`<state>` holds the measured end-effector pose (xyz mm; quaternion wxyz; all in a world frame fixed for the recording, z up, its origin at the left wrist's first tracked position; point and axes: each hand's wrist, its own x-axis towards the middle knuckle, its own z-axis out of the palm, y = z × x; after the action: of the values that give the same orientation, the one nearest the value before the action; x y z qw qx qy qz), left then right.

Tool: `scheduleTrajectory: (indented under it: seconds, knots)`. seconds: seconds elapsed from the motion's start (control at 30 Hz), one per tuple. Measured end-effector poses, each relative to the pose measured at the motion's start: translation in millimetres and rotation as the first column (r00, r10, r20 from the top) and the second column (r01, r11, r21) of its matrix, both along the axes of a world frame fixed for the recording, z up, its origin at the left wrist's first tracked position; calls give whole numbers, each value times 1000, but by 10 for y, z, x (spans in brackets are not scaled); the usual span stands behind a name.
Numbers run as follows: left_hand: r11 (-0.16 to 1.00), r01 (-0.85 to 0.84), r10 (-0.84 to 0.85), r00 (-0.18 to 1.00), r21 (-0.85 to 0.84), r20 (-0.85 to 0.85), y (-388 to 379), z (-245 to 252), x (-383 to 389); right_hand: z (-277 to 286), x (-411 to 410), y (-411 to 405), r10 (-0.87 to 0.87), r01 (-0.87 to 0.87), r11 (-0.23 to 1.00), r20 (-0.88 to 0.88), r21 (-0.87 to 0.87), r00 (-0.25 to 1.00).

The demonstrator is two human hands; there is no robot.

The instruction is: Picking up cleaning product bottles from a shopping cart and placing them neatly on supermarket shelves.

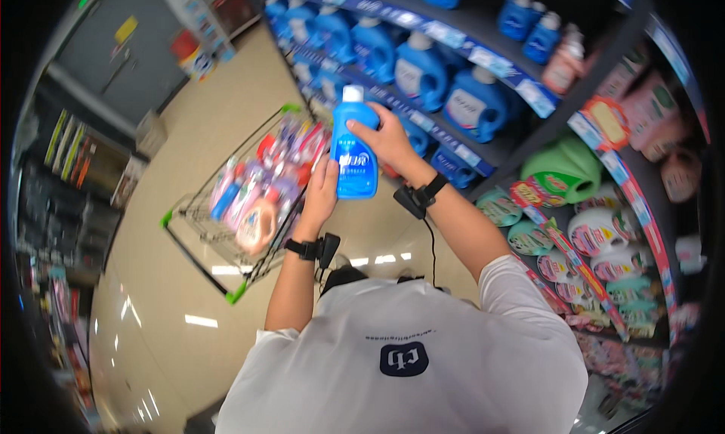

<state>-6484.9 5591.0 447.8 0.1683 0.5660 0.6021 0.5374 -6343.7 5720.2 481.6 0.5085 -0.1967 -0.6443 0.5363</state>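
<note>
Both of my hands hold a blue plastic detergent bottle (355,150) with a white cap, nearly upright, its printed label facing me. My right hand (388,136) wraps the upper right side, thumb across the front. At the lower left side, my left hand (322,193) grips the bottle with its fingers along the edge. Just left of my hands stands a wire shopping cart (192,261) with green corners, loaded with several colourful bottles and packages. A peach-coloured jug (256,224) lies on top of that load.
Ahead and right, a dark shelf unit (481,20) carries blue detergent jugs (416,71). Further right, a green jug (561,170) and white jugs (600,230) fill more shelves. A grey door (107,66) is at the upper left. Tiled floor (153,309) spreads on the left.
</note>
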Motion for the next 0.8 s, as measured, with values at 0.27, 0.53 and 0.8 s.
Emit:
scheduleTrajectory:
  seconds: [0.27, 0.53, 0.8]
  knots:
    - [934, 358, -357, 934, -17, 27, 880, 285, 760, 144, 1110, 407, -259, 260, 965, -57, 26, 964]
    - [812, 569, -584, 792, 133, 179, 1840, 556, 706, 679, 1229, 754, -340, 339, 940, 52, 31, 939]
    - [632, 750, -768, 640, 195, 30, 2763, 1444, 420, 1435, 935, 1331, -574, 558, 796, -1, 234, 819]
